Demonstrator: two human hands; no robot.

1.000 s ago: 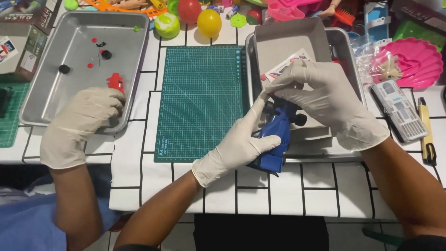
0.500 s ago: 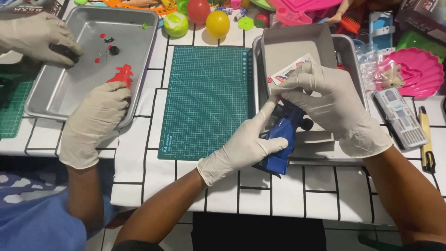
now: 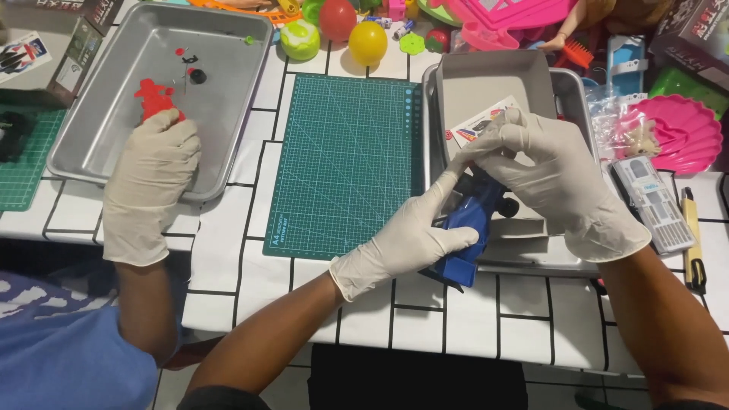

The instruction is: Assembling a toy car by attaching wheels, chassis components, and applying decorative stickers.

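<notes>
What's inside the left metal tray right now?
Left metal tray holds a red piece, a black wheel and small bits; a co-worker's gloved hand covers its near part.

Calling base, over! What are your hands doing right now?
Left hand and right hand both gripping blue toy car, over tray edge. Co-worker's gloved hand at the other tray, well clear.

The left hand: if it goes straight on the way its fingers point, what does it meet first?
The left hand points up-right along the blue toy car; it would likely first meet the right hand, whose fingers pinch just above. Depth is unclear.
</notes>
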